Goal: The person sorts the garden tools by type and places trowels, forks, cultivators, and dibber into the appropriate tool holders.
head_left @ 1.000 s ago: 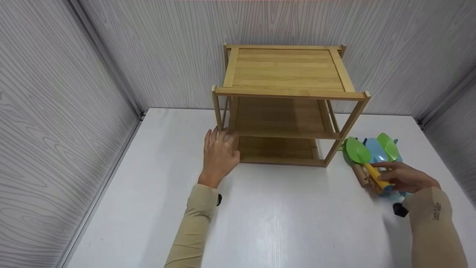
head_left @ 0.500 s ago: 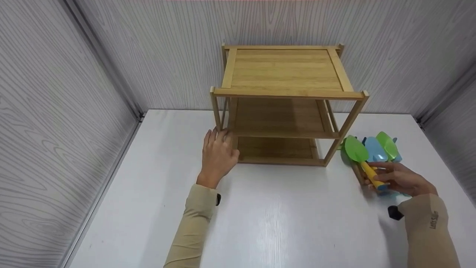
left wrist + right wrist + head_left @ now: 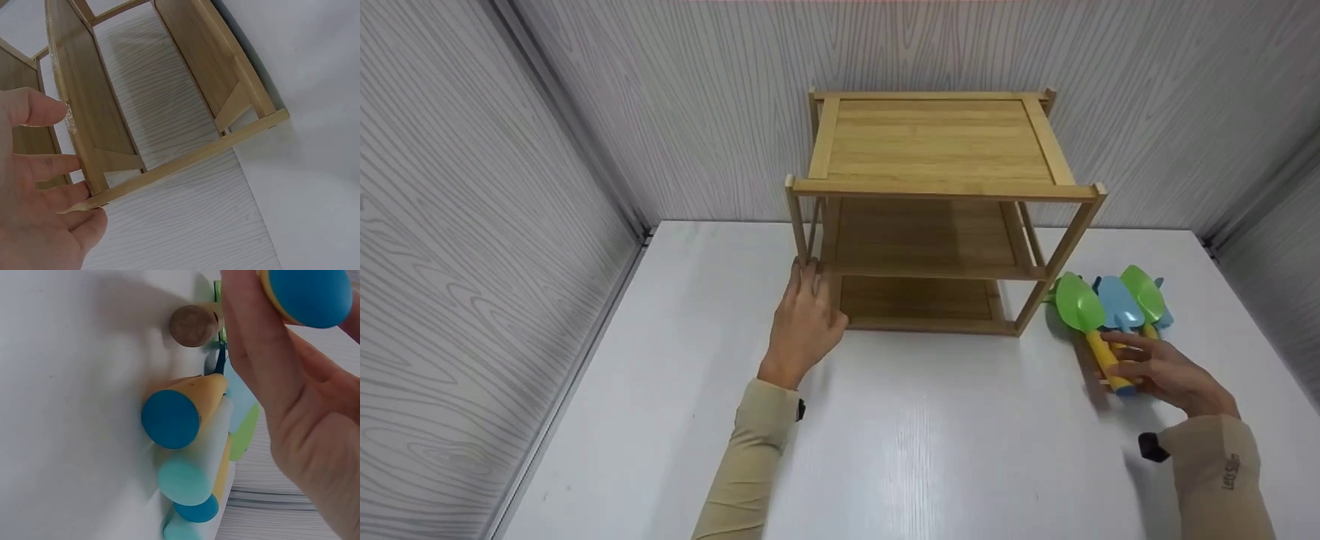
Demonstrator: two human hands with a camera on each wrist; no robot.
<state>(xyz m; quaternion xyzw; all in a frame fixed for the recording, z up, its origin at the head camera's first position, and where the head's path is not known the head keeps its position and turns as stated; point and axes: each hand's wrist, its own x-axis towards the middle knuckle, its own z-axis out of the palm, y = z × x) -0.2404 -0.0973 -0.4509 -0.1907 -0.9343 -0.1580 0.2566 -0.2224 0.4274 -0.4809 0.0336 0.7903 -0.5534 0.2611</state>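
The left hand (image 3: 804, 326) touches the front left post of a wooden rack (image 3: 945, 142) at the middle shelf. In the left wrist view, this hand's (image 3: 45, 185) fingers lie fairly straight against the edge and post of the rack (image 3: 185, 160). Between thumb and fingers, the right hand (image 3: 1174, 375) holds the yellow handle of a green trowel (image 3: 1078, 304). From the right wrist, the handle's blue end (image 3: 309, 295) shows in the right hand (image 3: 287, 377). The trowel's handle is raised over other tools.
Beside the rack's right side lie a blue tool (image 3: 1119, 300) and another green one (image 3: 1144, 292). Several handle ends show in the right wrist view, among them a brown one (image 3: 193, 325) and a blue-capped yellow one (image 3: 170, 419). Grained panels (image 3: 720, 97) surround the white table (image 3: 930, 442).
The right hand has shifted slightly left and toward the front with the trowel, whose handle now points more toward the front. The left hand's fingers have straightened along the rack's post.
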